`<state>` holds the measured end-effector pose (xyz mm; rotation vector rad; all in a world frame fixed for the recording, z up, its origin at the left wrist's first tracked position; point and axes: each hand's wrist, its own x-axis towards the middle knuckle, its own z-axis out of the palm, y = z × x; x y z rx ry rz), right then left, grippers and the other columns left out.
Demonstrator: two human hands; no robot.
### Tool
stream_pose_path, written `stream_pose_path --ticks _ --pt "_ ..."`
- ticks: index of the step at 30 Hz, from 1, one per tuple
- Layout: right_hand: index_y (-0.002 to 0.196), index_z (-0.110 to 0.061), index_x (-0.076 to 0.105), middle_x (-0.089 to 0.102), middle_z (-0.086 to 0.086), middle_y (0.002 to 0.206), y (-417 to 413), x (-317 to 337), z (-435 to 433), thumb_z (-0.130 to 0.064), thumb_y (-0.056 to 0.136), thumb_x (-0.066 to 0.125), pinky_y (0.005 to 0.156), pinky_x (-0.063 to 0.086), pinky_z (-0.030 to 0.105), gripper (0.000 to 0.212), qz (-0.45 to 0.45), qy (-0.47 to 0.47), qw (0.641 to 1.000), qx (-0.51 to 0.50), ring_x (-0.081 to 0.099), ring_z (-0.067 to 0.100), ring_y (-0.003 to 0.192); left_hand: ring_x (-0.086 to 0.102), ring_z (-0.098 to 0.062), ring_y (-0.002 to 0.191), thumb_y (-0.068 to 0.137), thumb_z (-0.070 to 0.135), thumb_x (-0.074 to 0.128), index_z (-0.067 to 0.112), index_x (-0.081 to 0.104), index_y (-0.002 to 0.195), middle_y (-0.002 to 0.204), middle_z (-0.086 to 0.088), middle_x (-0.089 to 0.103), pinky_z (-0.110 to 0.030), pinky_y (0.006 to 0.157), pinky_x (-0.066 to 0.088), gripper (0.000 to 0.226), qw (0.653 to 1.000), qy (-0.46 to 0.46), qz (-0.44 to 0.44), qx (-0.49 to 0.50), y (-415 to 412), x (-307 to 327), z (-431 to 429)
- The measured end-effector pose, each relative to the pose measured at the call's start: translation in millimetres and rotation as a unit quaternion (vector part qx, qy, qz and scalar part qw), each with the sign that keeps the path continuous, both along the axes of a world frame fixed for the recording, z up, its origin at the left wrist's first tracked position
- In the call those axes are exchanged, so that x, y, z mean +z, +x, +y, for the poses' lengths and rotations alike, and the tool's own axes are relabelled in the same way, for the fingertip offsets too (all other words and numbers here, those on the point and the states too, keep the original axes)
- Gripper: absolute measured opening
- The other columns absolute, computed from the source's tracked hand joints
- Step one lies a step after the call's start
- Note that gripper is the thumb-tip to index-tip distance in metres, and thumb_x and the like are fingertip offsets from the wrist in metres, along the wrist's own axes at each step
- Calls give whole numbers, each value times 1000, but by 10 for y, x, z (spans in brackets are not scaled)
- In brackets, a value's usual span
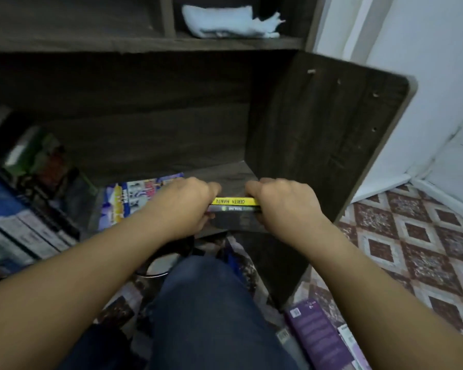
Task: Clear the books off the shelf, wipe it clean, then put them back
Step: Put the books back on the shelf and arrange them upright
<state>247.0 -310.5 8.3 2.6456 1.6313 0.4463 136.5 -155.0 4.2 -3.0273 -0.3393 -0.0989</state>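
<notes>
Two thin paperback books, yellow spine over grey spine (235,204): front edge of dark wood-grain shelf (225,180); left hand (183,202) and right hand (281,201), fingers pinching their ends; risk: lower book sliding free through uneven grip.

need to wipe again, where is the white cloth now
In the head view, the crumpled white cloth lies top centre-right, in an upper compartment of the dark wood shelf unit, right of its vertical divider.
</notes>
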Motion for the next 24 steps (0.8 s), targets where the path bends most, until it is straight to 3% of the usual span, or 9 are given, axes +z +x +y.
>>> stream_pose_path --ticks 4,6,8,10,12,15,17,20,24 --pt "102 -25 49 60 -4 83 -6 -17 601 -17 83 64 50 28 29 25 -83 79 992 44 62 23 67 63 -31 92 86 22 56 22 50 108 102 -1 64 -37 72 47 23 993 53 -81 69 -235 140 386" --pt "96 -21 55 62 -2 75 2 -107 936 -15 72 73 52 36 29 31 -101 119 986 63 62 24 60 63 -29 88 87 16 57 20 45 107 94 0 61 -36 66 47 24 985 71 -107 112 -310 132 588" --pt "103 -20 56 68 2 90 11 -244 1251 -15 76 70 74 49 41 31 -81 143 984 67 66 27 81 63 -27 86 86 12 58 18 42 109 86 0 53 -34 60 40 29 979 90 -109 147 -350 32 781" --pt "113 -21 54 66 5 113 6 -379 1529 -13 83 62 95 43 55 31 -58 138 986 70 61 32 104 63 -27 76 73 2 71 11 49 104 81 -4 56 -33 55 39 38 974 130 -122 137 -376 -111 994" --pt "120 -21 49 55 7 133 8 -531 1758 -12 88 55 103 32 63 35 -35 99 992 73 51 36 121 63 -31 65 50 -10 80 4 55 93 76 -12 60 -34 55 49 51 971 158 -142 110 -404 -318 1236" --pt "127 -25 39 39 6 146 -35 -826 1966 -11 90 54 107 20 68 42 23 10 998 49 32 37 135 61 -33 89 73 -4 68 8 47 106 98 -13 57 -41 74 49 41 982 68 -90 149 -484 -719 1474" --pt "129 -28 35 37 7 146 -116 -1075 2038 -11 92 52 104 23 69 44 66 -37 996 37 29 39 136 54 -31 106 84 4 57 14 38 112 115 -10 49 -38 79 44 35 982 -12 -12 190 -548 -1031 1563" --pt "130 -27 31 27 7 153 -157 -1308 2123 -8 90 55 98 35 62 51 116 -66 991 26 23 40 139 38 -29 132 81 15 65 16 36 122 145 -9 32 -43 98 43 50 974 -90 -10 208 -584 -1278 1673" --pt "144 -26 19 -2 1 162 -25 -1231 2236 -9 85 63 107 24 63 75 199 -133 970 41 1 37 146 18 -24 145 79 22 68 18 29 134 157 -7 12 -39 109 35 68 966 -119 14 230 -558 -1257 1720"
